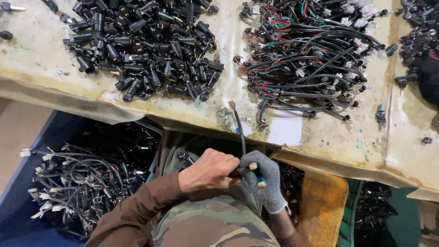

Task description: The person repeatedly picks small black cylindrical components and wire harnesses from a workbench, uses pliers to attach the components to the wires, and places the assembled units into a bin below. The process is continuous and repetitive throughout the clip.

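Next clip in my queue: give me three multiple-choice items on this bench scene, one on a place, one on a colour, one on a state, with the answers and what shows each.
1. Where does the pile of black connector housings lie?
A. On the bench, upper left
B. In the blue bin
C. On the person's lap

2. What colour is the glove on the right hand?
A. Red
B. Grey
C. Yellow

3. How is the black cable held?
A. Lying loose on the bench
B. Hanging from a hook
C. Gripped by both hands, its end pointing up toward the bench

Answers:
1 A: the housings are heaped on the bench top, left of the wire harness pile.
2 B: the knit glove is grey, while the left hand is bare.
3 C: both hands close around the cable's lower end, and its free end rises over the bench edge.
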